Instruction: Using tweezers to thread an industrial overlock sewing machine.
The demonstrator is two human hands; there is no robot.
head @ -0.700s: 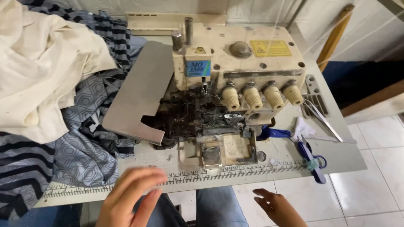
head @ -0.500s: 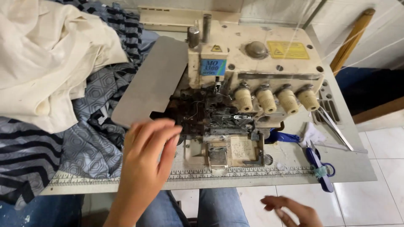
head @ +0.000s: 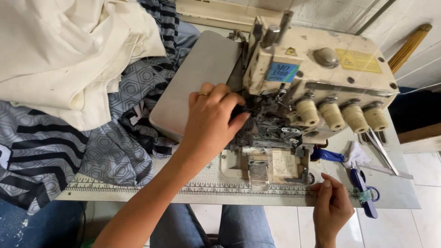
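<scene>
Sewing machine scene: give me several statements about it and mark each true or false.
1. The left hand reaches into the open front of the sewing machine. True.
2. The right hand holds the blue scissors. False: it rests at the table edge, beside them.
3. Cream cloth lies piled on patterned fabric. True.
4. The machine has two knobs. False: four show.
</scene>
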